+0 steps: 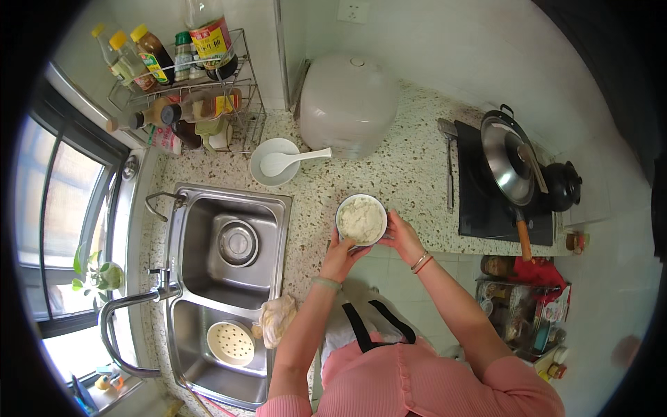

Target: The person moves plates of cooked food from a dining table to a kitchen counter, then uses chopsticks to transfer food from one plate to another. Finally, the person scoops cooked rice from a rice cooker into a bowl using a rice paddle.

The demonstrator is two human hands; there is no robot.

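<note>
While you look down from the head camera, you have one bowl of white rice (360, 220) at the centre of the frame, held just above the speckled counter (403, 174) near its front edge. Your left hand (338, 256) cups the bowl's lower left rim with fingers curled against it, and your right hand (401, 235) presses its right side, fingers wrapped partway round; both hands are closed on the bowl. Above and left of it sits one empty white bowl (267, 170) with one white spoon (292, 160) lying in it, and beside that one white rice cooker (347, 104), lid shut. At upper left a two-tier wire rack (243, 118) carries several bottles: three with yellow caps (128, 59), one tall one with a red and yellow label (210, 38), more lying below. At left, the steel sink (267, 208) has two basins, one holding a round white strainer (231, 343). At right, one wok (511, 163) with a steel lid and one black pot (561, 184) stand on the dark cooktop (486, 215).
</note>
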